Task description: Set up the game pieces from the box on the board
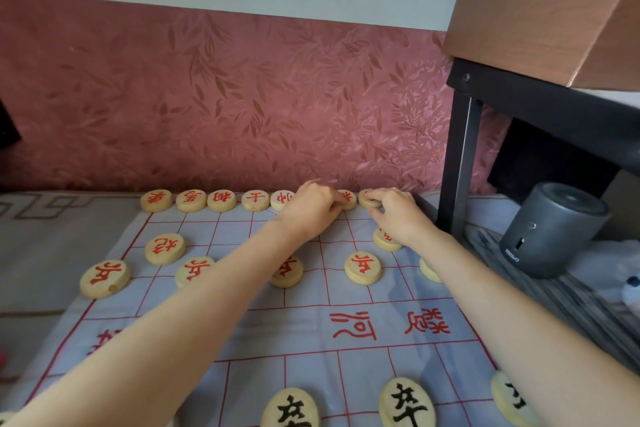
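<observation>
A pale cloth board [346, 329] with red grid lines lies in front of me. Round wooden pieces with red characters stand along its far edge, such as one at the left end [156, 200]. More red pieces, like one [363, 267], sit in the rows nearer me. Black-character pieces [407, 404] line the near side. My left hand [311, 206] reaches to the far row and its fingers curl on a red piece [347, 199]. My right hand [394, 213] pinches the neighbouring piece [369, 199] at the far row's right. The box is out of sight.
A red patterned wall panel [225, 97] rises right behind the board. At the right stands a dark shelf frame [460, 156] with a wooden box [554, 10] on top and a grey cylinder [550, 229] beneath it. The board rests on a grey patterned surface [52, 225].
</observation>
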Demonstrator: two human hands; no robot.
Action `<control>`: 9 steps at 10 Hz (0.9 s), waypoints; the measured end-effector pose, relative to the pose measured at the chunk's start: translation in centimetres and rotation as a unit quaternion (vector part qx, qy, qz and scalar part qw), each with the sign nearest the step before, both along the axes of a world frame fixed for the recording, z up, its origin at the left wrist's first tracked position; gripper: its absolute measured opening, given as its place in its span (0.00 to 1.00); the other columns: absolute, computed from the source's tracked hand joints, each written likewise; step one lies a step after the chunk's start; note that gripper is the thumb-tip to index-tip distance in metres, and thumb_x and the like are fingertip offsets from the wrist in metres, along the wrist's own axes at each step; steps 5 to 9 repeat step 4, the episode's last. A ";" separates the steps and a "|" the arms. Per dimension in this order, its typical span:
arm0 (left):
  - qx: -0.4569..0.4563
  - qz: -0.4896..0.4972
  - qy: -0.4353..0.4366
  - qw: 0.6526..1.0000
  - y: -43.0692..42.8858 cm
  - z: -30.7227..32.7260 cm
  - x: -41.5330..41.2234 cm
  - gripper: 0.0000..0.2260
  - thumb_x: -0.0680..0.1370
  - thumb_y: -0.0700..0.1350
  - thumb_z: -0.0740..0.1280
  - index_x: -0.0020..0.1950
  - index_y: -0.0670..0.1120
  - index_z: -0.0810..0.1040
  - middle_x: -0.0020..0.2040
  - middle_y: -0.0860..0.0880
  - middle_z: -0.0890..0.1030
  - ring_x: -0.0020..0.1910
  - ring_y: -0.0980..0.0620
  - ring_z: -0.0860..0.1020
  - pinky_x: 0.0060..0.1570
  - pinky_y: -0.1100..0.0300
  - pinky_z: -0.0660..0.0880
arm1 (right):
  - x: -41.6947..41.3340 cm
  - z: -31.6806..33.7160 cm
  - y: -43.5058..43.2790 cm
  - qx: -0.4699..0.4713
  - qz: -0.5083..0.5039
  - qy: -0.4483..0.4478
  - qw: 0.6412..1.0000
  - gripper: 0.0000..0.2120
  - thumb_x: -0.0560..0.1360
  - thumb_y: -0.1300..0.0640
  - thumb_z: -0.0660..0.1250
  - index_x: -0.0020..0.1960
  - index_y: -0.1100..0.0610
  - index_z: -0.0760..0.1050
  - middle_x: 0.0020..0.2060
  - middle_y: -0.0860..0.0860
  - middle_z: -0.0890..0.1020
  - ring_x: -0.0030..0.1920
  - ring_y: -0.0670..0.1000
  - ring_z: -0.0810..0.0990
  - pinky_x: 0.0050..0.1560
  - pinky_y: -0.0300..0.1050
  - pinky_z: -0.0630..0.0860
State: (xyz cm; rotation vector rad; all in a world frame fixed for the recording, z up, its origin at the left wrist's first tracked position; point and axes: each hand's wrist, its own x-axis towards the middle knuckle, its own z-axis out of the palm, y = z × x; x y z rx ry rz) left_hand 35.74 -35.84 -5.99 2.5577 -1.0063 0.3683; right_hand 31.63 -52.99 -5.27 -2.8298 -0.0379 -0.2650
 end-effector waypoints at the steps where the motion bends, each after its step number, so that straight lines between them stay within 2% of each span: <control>1: -0.002 -0.009 -0.004 1.000 -0.1 -0.1 0.1 0.11 0.78 0.42 0.61 0.57 0.45 0.80 0.55 0.46 0.82 0.61 0.46 0.75 0.67 0.55 0.63 | 0.1 -0.1 0.0 0.001 0.002 -0.002 1.000 0.18 0.76 0.62 0.61 0.64 0.53 0.74 0.61 0.55 0.78 0.63 0.60 0.73 0.64 0.54 0.69; 2: -0.016 -0.020 -0.011 1.000 -0.3 -0.3 0.3 0.11 0.78 0.42 0.62 0.56 0.44 0.80 0.55 0.45 0.82 0.61 0.45 0.75 0.66 0.53 0.65 | 0.3 -0.3 -0.3 -0.009 0.007 -0.013 1.000 0.18 0.77 0.61 0.60 0.66 0.53 0.73 0.65 0.52 0.75 0.66 0.57 0.70 0.67 0.50 0.65; 3: -0.047 -0.020 -0.047 0.998 -0.1 -0.1 -0.1 0.11 0.75 0.41 0.63 0.54 0.42 0.81 0.52 0.43 0.83 0.54 0.41 0.79 0.58 0.50 0.72 | -0.2 0.2 -0.1 0.026 0.016 -0.051 0.998 0.19 0.78 0.61 0.59 0.68 0.55 0.70 0.71 0.50 0.68 0.71 0.51 0.62 0.68 0.42 0.53; 4: -0.090 0.016 -0.072 0.993 -0.2 0.7 -0.2 0.11 0.74 0.40 0.62 0.53 0.43 0.81 0.48 0.43 0.83 0.47 0.41 0.79 0.53 0.51 0.73 | -0.5 0.9 0.1 0.112 0.012 -0.096 0.989 0.16 0.78 0.60 0.60 0.64 0.54 0.75 0.67 0.50 0.72 0.69 0.51 0.63 0.69 0.44 0.54; 9: -0.090 0.016 -0.072 0.993 -0.2 0.7 -0.2 0.11 0.74 0.40 0.62 0.53 0.43 0.81 0.48 0.43 0.83 0.47 0.41 0.79 0.53 0.51 0.73 | -0.5 0.9 0.1 0.112 0.012 -0.096 0.989 0.16 0.78 0.60 0.60 0.64 0.54 0.75 0.67 0.50 0.72 0.69 0.51 0.63 0.69 0.44 0.54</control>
